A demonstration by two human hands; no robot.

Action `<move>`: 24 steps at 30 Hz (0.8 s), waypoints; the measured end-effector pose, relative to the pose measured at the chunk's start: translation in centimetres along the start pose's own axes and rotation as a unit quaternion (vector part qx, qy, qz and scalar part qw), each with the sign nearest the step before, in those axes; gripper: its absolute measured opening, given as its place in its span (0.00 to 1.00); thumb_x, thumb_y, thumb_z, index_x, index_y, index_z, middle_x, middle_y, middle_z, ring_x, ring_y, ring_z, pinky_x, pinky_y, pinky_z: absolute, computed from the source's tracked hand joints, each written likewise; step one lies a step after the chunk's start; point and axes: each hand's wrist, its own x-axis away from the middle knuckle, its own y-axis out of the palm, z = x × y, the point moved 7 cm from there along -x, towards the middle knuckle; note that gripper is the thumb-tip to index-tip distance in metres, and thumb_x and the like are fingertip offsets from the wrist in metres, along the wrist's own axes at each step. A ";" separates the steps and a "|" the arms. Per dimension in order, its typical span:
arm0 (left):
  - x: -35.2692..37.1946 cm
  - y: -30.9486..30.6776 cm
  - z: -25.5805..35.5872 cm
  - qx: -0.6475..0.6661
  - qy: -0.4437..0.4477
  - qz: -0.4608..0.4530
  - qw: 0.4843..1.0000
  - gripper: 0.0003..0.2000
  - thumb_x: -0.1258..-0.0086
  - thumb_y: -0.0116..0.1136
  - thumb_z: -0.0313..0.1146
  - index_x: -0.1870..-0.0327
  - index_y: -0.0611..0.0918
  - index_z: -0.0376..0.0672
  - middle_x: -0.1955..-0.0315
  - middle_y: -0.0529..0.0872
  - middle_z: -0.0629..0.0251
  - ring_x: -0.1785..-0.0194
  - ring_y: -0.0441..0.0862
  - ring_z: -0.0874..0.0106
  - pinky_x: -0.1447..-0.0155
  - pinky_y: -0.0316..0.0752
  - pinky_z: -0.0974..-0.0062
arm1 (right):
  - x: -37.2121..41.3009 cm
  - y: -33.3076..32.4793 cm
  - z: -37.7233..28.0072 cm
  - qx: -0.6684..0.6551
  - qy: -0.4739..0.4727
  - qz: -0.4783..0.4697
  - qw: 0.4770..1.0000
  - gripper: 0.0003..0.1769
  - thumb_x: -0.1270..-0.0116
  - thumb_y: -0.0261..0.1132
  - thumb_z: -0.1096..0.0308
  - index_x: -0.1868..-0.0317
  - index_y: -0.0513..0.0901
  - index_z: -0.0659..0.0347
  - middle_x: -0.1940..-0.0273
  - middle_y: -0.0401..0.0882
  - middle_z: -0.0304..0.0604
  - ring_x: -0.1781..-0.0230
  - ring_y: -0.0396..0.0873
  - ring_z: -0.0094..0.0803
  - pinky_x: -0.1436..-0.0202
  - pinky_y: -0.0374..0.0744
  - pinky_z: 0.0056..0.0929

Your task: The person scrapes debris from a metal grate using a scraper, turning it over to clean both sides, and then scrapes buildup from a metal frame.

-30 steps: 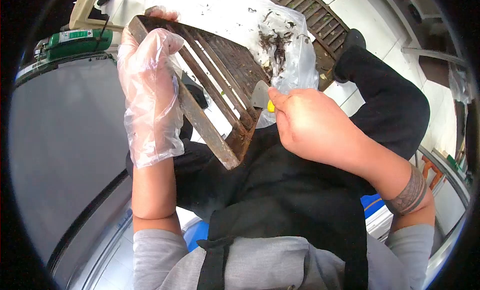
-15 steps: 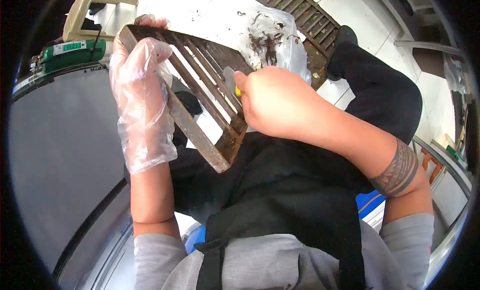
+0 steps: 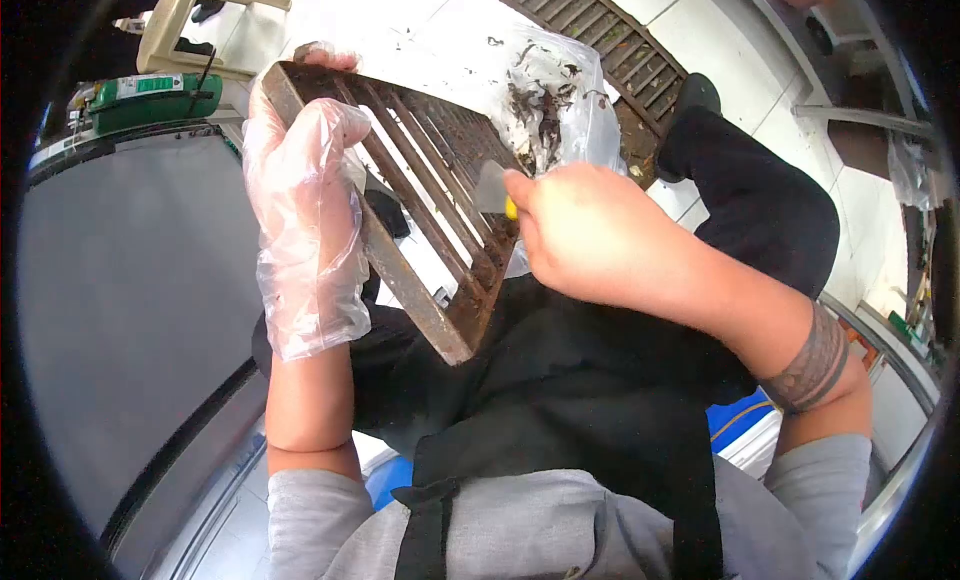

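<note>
My left hand [image 3: 312, 195], in a loose clear plastic glove, is closed round the upper left side of a rusty metal drain grate [image 3: 405, 270]. The grate is held up at a tilt over my lap, its slats running from upper left to lower right. My bare right hand [image 3: 580, 230] is wrapped round a scraper [image 3: 490, 189] with a flat blade and a bit of yellow at the handle. Most of the handle is hidden in the fist. In this view the blade overlaps the slats near the grate's right side, where dark grime shows.
Beyond the grate, a clear plastic bag [image 3: 582, 90] with dark debris lies on white floor tiles. A slatted drain cover [image 3: 600, 30] runs past my shoe. At left stand a grey-topped appliance [image 3: 120, 270], a green cylinder [image 3: 150, 102] and a beige plastic stool [image 3: 165, 25].
The grate and both hands have shifted slightly right and down in view. More of the scraper's blade shows beside the right fist. Both hands keep their holds.
</note>
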 end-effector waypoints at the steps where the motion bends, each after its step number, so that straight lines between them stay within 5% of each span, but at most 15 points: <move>1: 0.2 0.3 0.0 0.000 0.000 -0.004 1.000 0.18 0.39 0.55 0.24 0.46 0.82 0.36 0.50 0.84 0.63 0.43 0.79 0.71 0.33 0.70 0.74 | -0.6 -0.1 0.1 -0.012 0.003 0.008 1.000 0.10 0.44 0.65 0.71 0.67 0.88 0.71 0.67 0.87 0.67 0.61 0.89 0.63 0.54 0.88 0.55; 9: 0.3 0.0 0.3 -0.035 -0.010 0.005 0.999 0.18 0.38 0.54 0.25 0.45 0.81 0.36 0.50 0.83 0.63 0.45 0.79 0.71 0.36 0.72 0.74 | -0.7 0.0 -0.3 0.027 0.019 -0.015 0.999 0.10 0.43 0.65 0.72 0.66 0.88 0.72 0.67 0.88 0.66 0.61 0.90 0.61 0.54 0.88 0.55; 11: 0.1 0.2 0.0 -0.030 -0.006 -0.005 1.000 0.19 0.38 0.54 0.25 0.45 0.81 0.36 0.49 0.83 0.64 0.46 0.78 0.72 0.36 0.73 0.74 | -2.0 -0.1 -0.2 0.006 -0.010 0.004 1.000 0.13 0.35 0.61 0.71 0.55 0.83 0.71 0.69 0.85 0.66 0.63 0.88 0.63 0.57 0.85 0.58; 15: -0.5 0.7 -0.2 0.041 -0.007 -0.013 0.999 0.19 0.38 0.53 0.24 0.45 0.81 0.36 0.50 0.83 0.63 0.47 0.78 0.72 0.37 0.73 0.74 | -5.4 -1.6 -1.3 -0.001 -0.019 0.014 1.000 0.12 0.37 0.61 0.71 0.58 0.85 0.70 0.70 0.85 0.65 0.64 0.88 0.63 0.56 0.86 0.58; 17: -0.2 0.6 0.1 -0.008 0.007 -0.012 1.000 0.19 0.38 0.53 0.24 0.44 0.81 0.36 0.49 0.83 0.63 0.48 0.78 0.71 0.36 0.72 0.74 | -4.3 -1.9 -1.1 -0.003 -0.021 0.025 0.999 0.10 0.43 0.66 0.71 0.69 0.89 0.71 0.67 0.88 0.66 0.61 0.90 0.58 0.55 0.88 0.53; 19: -0.5 0.4 -0.3 0.028 0.009 -0.018 0.999 0.19 0.38 0.54 0.24 0.44 0.80 0.36 0.49 0.83 0.63 0.47 0.78 0.71 0.36 0.72 0.74 | -3.6 -0.8 -0.2 0.014 -0.003 0.017 1.000 0.10 0.43 0.66 0.70 0.68 0.89 0.71 0.67 0.87 0.66 0.61 0.90 0.59 0.55 0.88 0.52; 21: -0.1 0.6 0.2 -0.020 0.027 -0.008 0.999 0.24 0.41 0.49 0.23 0.41 0.82 0.32 0.47 0.86 0.54 0.42 0.83 0.65 0.33 0.74 0.71 | -3.5 -0.2 0.0 0.002 -0.045 0.024 0.999 0.15 0.38 0.60 0.71 0.54 0.85 0.69 0.70 0.85 0.65 0.65 0.88 0.63 0.54 0.87 0.58; 24: -0.3 0.8 -0.1 -0.018 0.004 0.000 1.000 0.24 0.42 0.49 0.23 0.42 0.82 0.32 0.46 0.86 0.54 0.39 0.83 0.64 0.30 0.73 0.68 | -6.7 -1.7 -1.1 0.000 -0.035 0.038 0.999 0.13 0.39 0.61 0.70 0.61 0.86 0.71 0.69 0.85 0.66 0.64 0.88 0.62 0.56 0.86 0.56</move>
